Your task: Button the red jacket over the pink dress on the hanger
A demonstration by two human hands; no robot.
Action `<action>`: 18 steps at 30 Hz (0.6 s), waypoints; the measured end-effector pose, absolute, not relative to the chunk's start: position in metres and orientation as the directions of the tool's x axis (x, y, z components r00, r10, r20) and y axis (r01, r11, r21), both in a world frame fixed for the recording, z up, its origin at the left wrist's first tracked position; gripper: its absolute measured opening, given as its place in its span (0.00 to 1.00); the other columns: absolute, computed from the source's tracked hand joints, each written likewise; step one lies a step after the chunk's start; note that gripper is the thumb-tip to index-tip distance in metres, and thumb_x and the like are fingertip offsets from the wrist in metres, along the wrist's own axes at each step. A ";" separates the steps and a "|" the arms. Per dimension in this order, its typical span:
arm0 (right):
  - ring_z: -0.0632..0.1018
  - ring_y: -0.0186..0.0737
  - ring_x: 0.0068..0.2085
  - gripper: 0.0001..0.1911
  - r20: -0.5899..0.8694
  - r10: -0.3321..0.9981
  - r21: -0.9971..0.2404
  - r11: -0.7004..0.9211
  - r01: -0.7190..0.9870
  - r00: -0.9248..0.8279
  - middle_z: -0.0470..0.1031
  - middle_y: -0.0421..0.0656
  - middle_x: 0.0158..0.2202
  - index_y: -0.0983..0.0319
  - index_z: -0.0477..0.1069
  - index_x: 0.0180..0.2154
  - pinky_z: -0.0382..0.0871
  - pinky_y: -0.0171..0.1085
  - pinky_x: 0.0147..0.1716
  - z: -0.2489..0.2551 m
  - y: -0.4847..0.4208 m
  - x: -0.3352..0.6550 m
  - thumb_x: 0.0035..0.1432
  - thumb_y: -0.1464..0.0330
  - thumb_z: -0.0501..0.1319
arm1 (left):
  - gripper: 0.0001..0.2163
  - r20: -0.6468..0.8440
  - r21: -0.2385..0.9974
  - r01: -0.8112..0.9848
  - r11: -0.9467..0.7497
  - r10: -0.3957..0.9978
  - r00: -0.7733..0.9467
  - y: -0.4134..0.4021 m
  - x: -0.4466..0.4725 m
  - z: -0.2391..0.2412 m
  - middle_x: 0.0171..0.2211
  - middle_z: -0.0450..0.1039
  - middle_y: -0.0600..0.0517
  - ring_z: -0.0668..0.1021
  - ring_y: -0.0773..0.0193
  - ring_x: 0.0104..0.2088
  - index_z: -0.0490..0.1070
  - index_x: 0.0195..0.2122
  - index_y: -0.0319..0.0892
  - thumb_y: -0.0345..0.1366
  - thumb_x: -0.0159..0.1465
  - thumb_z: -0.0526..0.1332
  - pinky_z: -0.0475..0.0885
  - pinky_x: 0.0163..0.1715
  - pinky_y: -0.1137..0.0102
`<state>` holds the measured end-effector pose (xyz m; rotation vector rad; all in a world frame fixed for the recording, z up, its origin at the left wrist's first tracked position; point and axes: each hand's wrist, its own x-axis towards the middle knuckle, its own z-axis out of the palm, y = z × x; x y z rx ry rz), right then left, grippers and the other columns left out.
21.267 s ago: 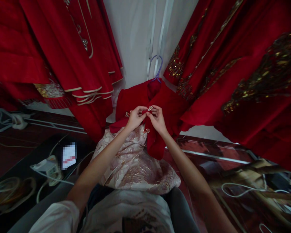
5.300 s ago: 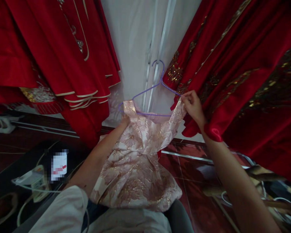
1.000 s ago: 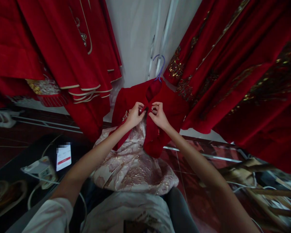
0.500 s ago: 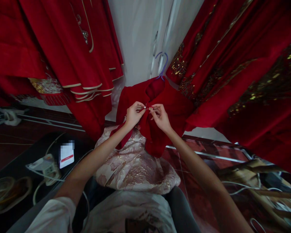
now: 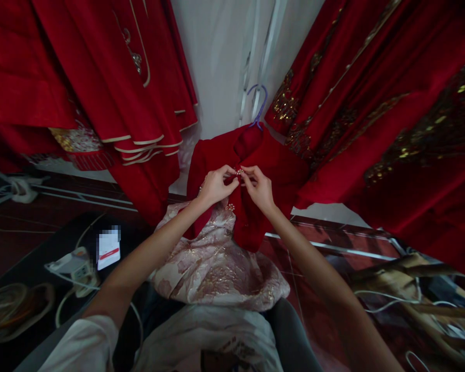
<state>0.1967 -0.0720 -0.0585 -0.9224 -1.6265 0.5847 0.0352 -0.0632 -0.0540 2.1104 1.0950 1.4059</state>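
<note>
A small red jacket (image 5: pixel 282 170) hangs on a purple wire hanger (image 5: pixel 257 103) over a pale pink and gold brocade dress (image 5: pixel 217 263). My left hand (image 5: pixel 215 185) and my right hand (image 5: pixel 259 187) meet at the jacket's front opening, just below the collar. Both pinch a small pearl-like clasp (image 5: pixel 239 172) between fingertips. A second clasp (image 5: pixel 230 207) shows lower on the front edge. The dress skirt spreads over my lap.
Red embroidered garments hang at left (image 5: pixel 81 77) and right (image 5: pixel 391 113), with a white wall between. A power strip (image 5: pixel 72 266) with cables and a phone (image 5: pixel 108 248) lie at left. More cables (image 5: pixel 391 299) lie at right on the glossy dark red floor.
About five seconds ago only the brocade dress hung on the hanger; now the red jacket covers it. Over the last second my hands stayed pinched at the top clasp, shifting only slightly.
</note>
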 end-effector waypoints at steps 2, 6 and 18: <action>0.79 0.40 0.41 0.14 0.570 0.819 -0.784 0.567 0.251 -0.069 0.76 0.43 0.43 0.57 0.70 0.43 0.79 0.41 0.37 -0.059 -0.072 0.198 0.60 0.56 0.57 | 0.05 0.608 0.657 0.413 -0.630 0.768 0.203 -0.063 0.037 -0.051 0.35 0.79 0.50 0.81 0.61 0.37 0.72 0.36 0.43 0.35 0.59 0.61 0.76 0.39 0.67; 0.79 0.41 0.42 0.16 0.564 0.821 -0.783 0.567 0.255 -0.093 0.77 0.43 0.42 0.57 0.71 0.46 0.78 0.42 0.40 -0.058 -0.072 0.202 0.59 0.58 0.59 | 0.04 0.608 0.615 0.443 -0.652 0.750 0.259 -0.060 0.037 -0.047 0.35 0.79 0.50 0.81 0.61 0.37 0.71 0.35 0.42 0.34 0.59 0.60 0.75 0.38 0.68; 0.78 0.40 0.41 0.19 0.601 0.791 -0.725 0.601 0.337 -0.117 0.75 0.47 0.44 0.61 0.71 0.50 0.77 0.38 0.38 -0.055 -0.066 0.204 0.58 0.61 0.59 | 0.04 0.638 0.442 0.485 -0.754 0.645 0.422 -0.058 0.038 -0.041 0.34 0.75 0.51 0.77 0.65 0.34 0.69 0.37 0.41 0.32 0.62 0.56 0.71 0.37 0.72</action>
